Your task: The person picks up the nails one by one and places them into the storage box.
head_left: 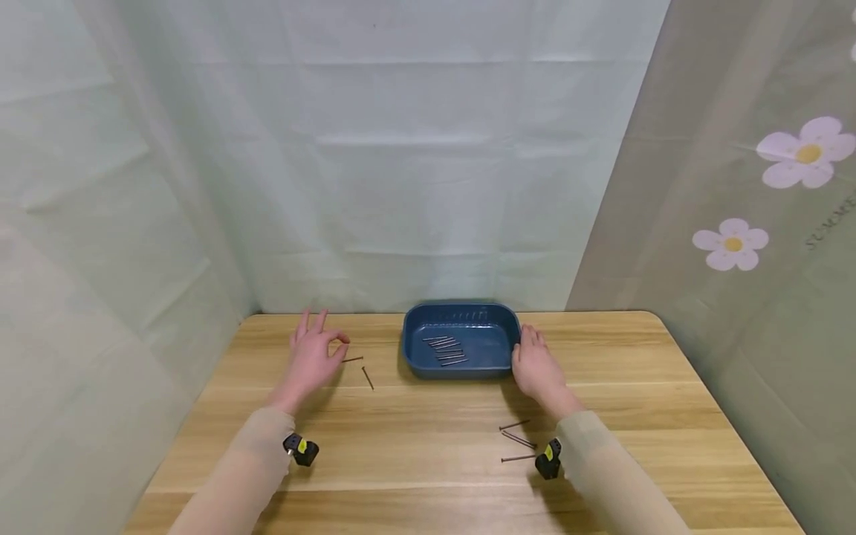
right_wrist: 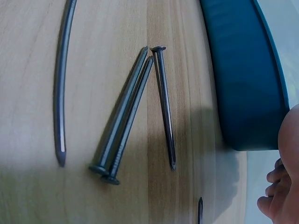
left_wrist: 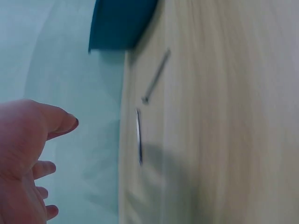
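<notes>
My left hand hovers over the table's left side, thumb and index finger curved toward each other, the other fingers raised. Two nails lie on the wood beneath and beside it; in the left wrist view the hand appears above them, holding nothing. A blue rectangular dish stands at the back centre, with several nails lying side by side in its left half. Against the dish's right end rests my right hand, fingers extended along its outside. In the right wrist view the thumb side is right at the rim.
Several more nails lie loose on the wooden table near the right forearm. Pale curtains hang behind the table and along both sides. Each wrist wears a small black camera.
</notes>
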Motion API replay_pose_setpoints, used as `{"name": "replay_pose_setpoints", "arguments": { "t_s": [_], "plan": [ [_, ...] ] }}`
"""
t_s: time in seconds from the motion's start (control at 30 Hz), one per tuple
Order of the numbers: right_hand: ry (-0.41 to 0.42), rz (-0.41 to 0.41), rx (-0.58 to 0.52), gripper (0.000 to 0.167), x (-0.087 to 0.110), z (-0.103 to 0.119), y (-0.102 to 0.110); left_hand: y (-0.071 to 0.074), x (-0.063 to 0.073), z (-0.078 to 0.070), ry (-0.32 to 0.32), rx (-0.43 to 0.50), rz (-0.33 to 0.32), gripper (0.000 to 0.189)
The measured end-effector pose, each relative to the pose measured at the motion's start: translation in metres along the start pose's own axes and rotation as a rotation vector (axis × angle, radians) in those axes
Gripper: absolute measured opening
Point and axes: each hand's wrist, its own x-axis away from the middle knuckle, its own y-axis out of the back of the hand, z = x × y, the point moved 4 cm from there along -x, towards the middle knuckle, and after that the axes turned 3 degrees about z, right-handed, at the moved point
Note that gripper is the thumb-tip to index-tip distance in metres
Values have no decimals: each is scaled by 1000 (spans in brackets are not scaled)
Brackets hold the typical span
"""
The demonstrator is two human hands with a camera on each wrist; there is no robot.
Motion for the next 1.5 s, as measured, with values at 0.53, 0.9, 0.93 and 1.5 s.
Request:
{"name": "replay_pose_setpoints", "arguments": {
  "t_s": [0.53,0.9,0.93,1.5],
  "plan": [
    [3,-17,-8,59,-2,-1,-2,-16,14,37,75,-53,127,15],
    [6,-15,-3,60,-1,0,-1,-30,4,30,72,-85,144,11],
    [6,-15,-3,60,-1,0,-1,-31,3,30,73,-87,144,11],
    [10,-29,-21,59,1,0,1,-32,0,24,104,-150,174,14]
  ]
}}
